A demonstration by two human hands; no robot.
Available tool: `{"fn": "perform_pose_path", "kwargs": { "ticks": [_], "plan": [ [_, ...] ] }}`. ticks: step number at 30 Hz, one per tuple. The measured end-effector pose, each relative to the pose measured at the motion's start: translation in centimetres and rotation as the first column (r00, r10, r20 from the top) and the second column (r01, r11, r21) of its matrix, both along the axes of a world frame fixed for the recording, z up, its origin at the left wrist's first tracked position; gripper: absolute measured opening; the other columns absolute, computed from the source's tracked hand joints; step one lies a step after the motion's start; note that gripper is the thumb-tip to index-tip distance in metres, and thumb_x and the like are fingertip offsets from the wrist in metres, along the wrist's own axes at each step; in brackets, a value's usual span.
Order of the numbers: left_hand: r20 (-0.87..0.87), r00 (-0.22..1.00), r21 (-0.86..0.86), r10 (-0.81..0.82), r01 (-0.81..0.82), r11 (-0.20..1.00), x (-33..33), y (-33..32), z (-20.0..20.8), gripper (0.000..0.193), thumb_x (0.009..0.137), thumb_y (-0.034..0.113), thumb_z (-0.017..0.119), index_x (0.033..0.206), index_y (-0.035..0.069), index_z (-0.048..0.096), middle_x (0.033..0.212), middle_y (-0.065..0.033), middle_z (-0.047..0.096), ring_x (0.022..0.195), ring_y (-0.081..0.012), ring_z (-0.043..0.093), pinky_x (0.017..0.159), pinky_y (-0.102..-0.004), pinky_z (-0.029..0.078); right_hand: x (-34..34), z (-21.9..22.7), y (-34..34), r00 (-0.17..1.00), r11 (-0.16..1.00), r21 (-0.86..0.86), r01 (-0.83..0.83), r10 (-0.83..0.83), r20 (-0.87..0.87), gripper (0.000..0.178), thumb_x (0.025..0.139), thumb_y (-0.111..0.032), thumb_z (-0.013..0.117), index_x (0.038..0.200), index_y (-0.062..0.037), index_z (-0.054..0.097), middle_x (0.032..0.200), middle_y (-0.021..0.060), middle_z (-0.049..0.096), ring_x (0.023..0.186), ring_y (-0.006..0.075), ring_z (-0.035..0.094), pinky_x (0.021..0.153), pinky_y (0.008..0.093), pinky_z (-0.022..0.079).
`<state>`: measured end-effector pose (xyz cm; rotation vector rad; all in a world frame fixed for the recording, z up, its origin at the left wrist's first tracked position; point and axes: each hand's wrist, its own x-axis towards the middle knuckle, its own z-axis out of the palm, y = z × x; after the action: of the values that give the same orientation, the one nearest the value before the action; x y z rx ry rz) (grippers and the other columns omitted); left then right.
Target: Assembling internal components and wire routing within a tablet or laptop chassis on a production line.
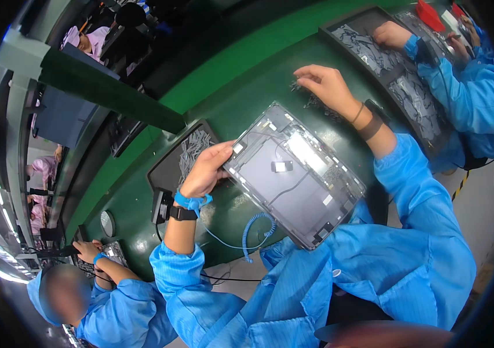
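The left hand [206,168] is pinching a gray panel [296,177] at the frame's center. Above right of center, the right hand [334,90] is curving loosely beside small dark pieces [319,107] on the counter [134,214], its grip unclear; this is seemingly becoming a pick-up step, calling for a fingertip pinch.

A round grey disc [107,223] is near a blue-capped co-worker [120,310].
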<state>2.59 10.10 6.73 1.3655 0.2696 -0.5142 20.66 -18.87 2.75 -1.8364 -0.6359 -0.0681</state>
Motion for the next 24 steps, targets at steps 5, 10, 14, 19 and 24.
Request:
{"fn": "perform_pose_path", "kwargs": {
  "ticks": [5,10,14,19,24],
  "plan": [
    [0.303,0.953,0.266,-0.011,-0.073,0.961,3.0,-1.2,-3.1,0.034,0.099,0.019,0.048,0.124,-0.003,0.056,0.112,-0.0072,0.065,0.091,-0.0138,0.061,0.084,-0.0272,0.049,-1.1,0.8,0.3,1.0,1.0,0.007,-0.004,0.004,0.012,0.019,0.085,-0.011,0.065,0.098,0.0014,0.069,0.084,0.0091,0.071,0.076,0.0131,0.067,0.07,0.0258,0.052],
    [0.471,0.834,0.802,-0.289,-0.267,0.535,3.9,-3.5,-1.5,0.026,0.089,0.014,0.058,0.11,0.002,0.065,0.107,-0.016,0.064,0.096,-0.033,0.058,0.087,-0.037,0.045,-1.3,-0.2,0.3,0.998,1.0,0.022,0.002,-0.001,-0.057,0.015,0.086,-0.012,0.065,0.094,0.001,0.069,0.083,0.0053,0.069,0.073,0.0089,0.063,0.067,0.0232,0.05],
    [0.605,0.657,0.792,-0.449,-0.439,0.425,5.0,-6.4,0.3,0.031,0.081,0.015,0.064,0.108,0.0,0.063,0.112,-0.0169,0.06,0.103,-0.036,0.053,0.092,-0.0423,0.043,-1.8,0.0,0.7,0.999,1.0,0.026,0.007,-0.006,-0.035,0.014,0.087,-0.012,0.065,0.094,0.0005,0.067,0.08,0.0027,0.068,0.069,0.0064,0.059,0.064,0.0222,0.048],
    [0.47,0.438,0.847,-0.766,-0.466,0.254,6.8,-11.0,-0.4,0.05,0.075,0.018,0.066,0.118,-0.006,0.054,0.116,-0.0247,0.057,0.109,-0.0373,0.054,0.097,-0.0446,0.042,-1.8,0.3,0.7,1.0,1.0,0.024,0.006,-0.007,0.025,0.014,0.086,-0.012,0.066,0.093,0.0,0.068,0.078,0.0031,0.067,0.063,0.0054,0.055,0.059,0.0217,0.046],
    [0.234,0.449,0.791,-0.862,-0.604,-0.1,8.2,-11.4,-3.4,0.041,0.081,0.011,0.055,0.116,-0.009,0.055,0.117,-0.024,0.06,0.108,-0.0341,0.059,0.1,-0.0435,0.042,-1.9,0.6,0.6,0.99,0.999,-0.003,0.048,-0.047,0.133,0.011,0.084,-0.01,0.067,0.091,-0.0016,0.068,0.073,0.0047,0.063,0.058,0.0083,0.054,0.056,0.0231,0.046]
  ]
}}
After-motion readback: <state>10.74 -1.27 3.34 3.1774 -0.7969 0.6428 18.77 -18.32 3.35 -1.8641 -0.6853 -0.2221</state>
